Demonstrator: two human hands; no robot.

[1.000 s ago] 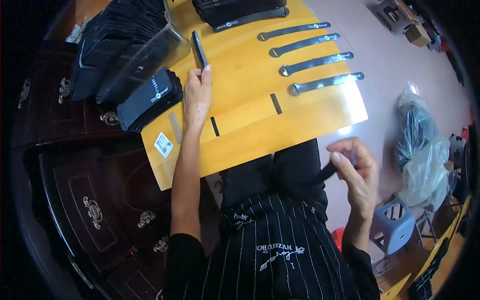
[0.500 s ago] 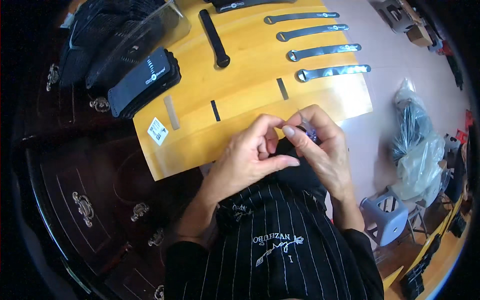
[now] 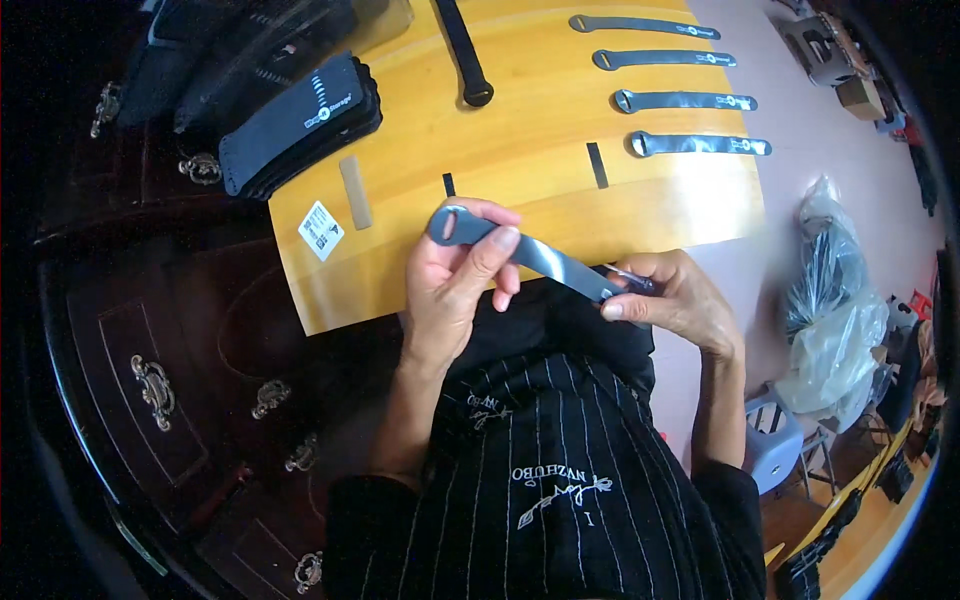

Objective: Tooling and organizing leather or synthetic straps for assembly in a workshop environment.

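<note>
My left hand [image 3: 450, 300] pinches the slotted, rounded end of a glossy grey strap [image 3: 540, 258] above the board's near edge. My right hand [image 3: 670, 300] grips the strap's other end along with a small purple tool [image 3: 640, 282] with a thin metal tip, mostly hidden by my fingers. The yellow board [image 3: 520, 160] carries several grey straps [image 3: 690, 145] lined up at the right, a black strap [image 3: 463, 55] lying lengthwise near the middle, and a stack of black straps [image 3: 285, 135] at the left.
A clear container of black pieces [image 3: 250, 70] sits at the back left. Dark drawers [image 3: 150, 340] stand left of me. On the right floor are bagged items [image 3: 830, 330], a blue-grey plastic stool [image 3: 770, 450] and a small cardboard box [image 3: 860, 100].
My left hand has left the black strap on the board and joined my right hand. The strap in my hands is now stretched between them, grey side showing.
</note>
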